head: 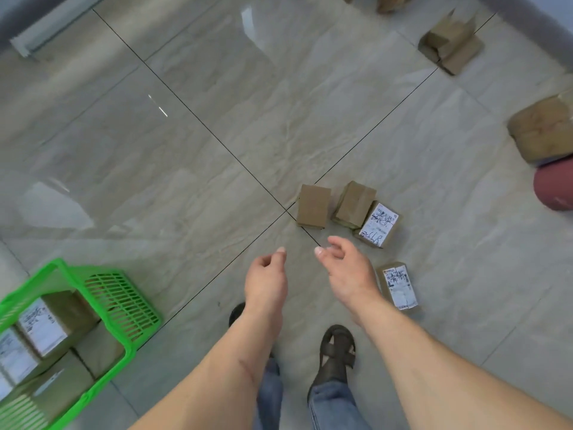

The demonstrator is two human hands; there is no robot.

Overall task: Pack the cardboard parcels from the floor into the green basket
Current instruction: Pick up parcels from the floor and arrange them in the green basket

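Observation:
Three small cardboard parcels lie close together on the tiled floor: a plain one [313, 210], a taped one [353, 204] and one with a white label [379, 225]. Another labelled parcel [398, 285] lies to the right of my right wrist. My left hand [267, 274] and my right hand [345, 268] both hang above the floor just short of the group, fingers loosely curled and holding nothing. The green basket [121, 305] stands at the lower left with several parcels inside it.
More cardboard boxes lie at the far right [451, 45] [542, 131], beside a dark red round object [555, 187]. My sandalled feet [336, 352] stand below the hands. A wall base runs along the top left.

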